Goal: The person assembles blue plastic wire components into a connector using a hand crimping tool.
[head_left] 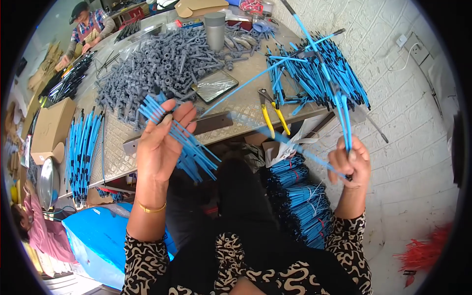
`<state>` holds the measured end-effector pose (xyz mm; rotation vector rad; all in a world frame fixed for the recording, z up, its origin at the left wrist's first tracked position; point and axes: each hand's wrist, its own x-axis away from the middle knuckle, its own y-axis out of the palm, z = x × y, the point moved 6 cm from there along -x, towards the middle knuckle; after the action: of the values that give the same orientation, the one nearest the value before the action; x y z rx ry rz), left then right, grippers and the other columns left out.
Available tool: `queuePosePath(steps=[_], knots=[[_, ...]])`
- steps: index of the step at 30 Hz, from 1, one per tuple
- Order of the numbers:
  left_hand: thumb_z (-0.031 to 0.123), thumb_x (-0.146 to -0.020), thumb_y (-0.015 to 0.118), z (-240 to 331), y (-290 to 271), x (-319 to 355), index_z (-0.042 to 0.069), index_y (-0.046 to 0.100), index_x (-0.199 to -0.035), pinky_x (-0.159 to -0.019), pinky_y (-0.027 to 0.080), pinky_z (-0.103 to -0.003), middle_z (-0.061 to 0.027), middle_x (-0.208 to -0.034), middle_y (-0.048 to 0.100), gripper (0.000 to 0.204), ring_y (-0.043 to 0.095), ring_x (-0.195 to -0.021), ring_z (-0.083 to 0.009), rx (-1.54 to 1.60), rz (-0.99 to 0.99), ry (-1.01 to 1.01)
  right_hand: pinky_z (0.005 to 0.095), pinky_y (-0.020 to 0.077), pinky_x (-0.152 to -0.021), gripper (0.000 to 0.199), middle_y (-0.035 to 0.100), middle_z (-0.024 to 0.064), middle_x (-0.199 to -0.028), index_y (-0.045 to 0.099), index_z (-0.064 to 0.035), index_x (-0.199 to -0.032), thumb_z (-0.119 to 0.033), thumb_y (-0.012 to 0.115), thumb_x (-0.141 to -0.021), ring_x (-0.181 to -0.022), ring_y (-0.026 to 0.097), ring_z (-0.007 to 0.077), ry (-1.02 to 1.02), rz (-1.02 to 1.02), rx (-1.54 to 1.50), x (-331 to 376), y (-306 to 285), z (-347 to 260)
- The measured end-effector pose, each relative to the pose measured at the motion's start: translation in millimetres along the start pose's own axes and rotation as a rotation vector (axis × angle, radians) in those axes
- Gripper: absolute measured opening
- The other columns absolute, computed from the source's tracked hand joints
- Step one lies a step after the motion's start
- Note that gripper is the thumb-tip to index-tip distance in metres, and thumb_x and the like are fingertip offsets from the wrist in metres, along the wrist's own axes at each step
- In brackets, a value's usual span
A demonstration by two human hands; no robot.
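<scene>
Of our own two hands, the left hand [164, 135], left of centre, loosely holds one bunch [191, 151] of slim blue rods, too many to count; the right hand [350, 164], right of centre, curls round a few rods [342, 115], their number blurred. Two piles of straight, black-marked rods, left pile [84, 145] and right pile [339, 73], flank one heap [147, 73] of knobbly grey pieces, upper centre-left. We count one smooth cylindrical cup [215, 34], upper centre, and one pair of yellow-handled pliers [268, 118] on the pattern-textured table [110, 147].
</scene>
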<state>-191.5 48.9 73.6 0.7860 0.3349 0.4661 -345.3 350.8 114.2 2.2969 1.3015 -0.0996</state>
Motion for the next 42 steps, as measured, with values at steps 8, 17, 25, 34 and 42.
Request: queuePosePath(steps=[8,17,25,34,42], knots=[[0.013,-0.09,0.051,-23,21,9,0.005,0.049,-0.111,-0.076,0.05,-0.036,-0.0167,-0.098,0.06,0.022,0.06,-0.088,-0.0289,0.145,-0.394,-0.081,0.0292,0.0467,-0.042,0.028,0.037,-0.0006,-0.053,0.053,0.0035,-0.104,-0.019,0.051,-0.087,-0.043,0.037,0.0098,0.487,-0.356,-0.406,-23,54,124],[0.014,-0.09,0.052,-9,-14,9,0.009,0.051,-0.105,-0.051,0.038,-0.023,-0.0056,-0.078,0.057,0.016,0.048,-0.058,-0.0119,0.033,0.095,0.161,0.025,0.044,-0.049,0.039,0.046,0.0014,-0.064,0.04,-0.0036,-0.125,-0.023,0.047,-0.092,-0.049,0.044,0.012,0.758,-0.337,0.117,-17,66,155],[0.016,-0.092,0.049,-7,16,0,0.011,0.053,-0.1,-0.044,0.027,-0.023,-0.0001,-0.074,0.054,0.011,0.034,-0.048,-0.0072,0.206,0.432,0.257,0.0263,0.0441,-0.057,0.041,0.059,0.0065,-0.083,0.035,-0.0072,-0.131,-0.022,0.044,-0.094,-0.071,0.057,0.0152,0.281,-0.102,-0.784,-26,50,161],[0.014,-0.086,0.054,5,34,35,0.004,0.053,-0.101,-0.063,0.046,-0.037,-0.0094,-0.08,0.062,0.018,0.056,-0.063,-0.0229,0.299,-0.249,0.022,0.0355,0.0481,-0.071,0.037,0.064,0.0125,-0.085,0.058,-0.0013,-0.1,-0.036,0.049,-0.089,-0.079,0.062,0.0279,-0.145,0.05,1.371,-193,-47,94],[0.002,-0.086,0.048,7,46,62,-0.005,0.054,-0.103,-0.075,0.051,-0.047,-0.0315,-0.088,0.06,0.019,0.061,-0.086,-0.044,-0.475,-0.502,-0.087,0.0409,0.0498,-0.075,0.031,0.065,0.0145,-0.095,0.066,-0.0043,-0.095,-0.028,0.052,-0.079,-0.088,0.063,0.0313,0.663,-0.11,2.168,-206,-116,89]])
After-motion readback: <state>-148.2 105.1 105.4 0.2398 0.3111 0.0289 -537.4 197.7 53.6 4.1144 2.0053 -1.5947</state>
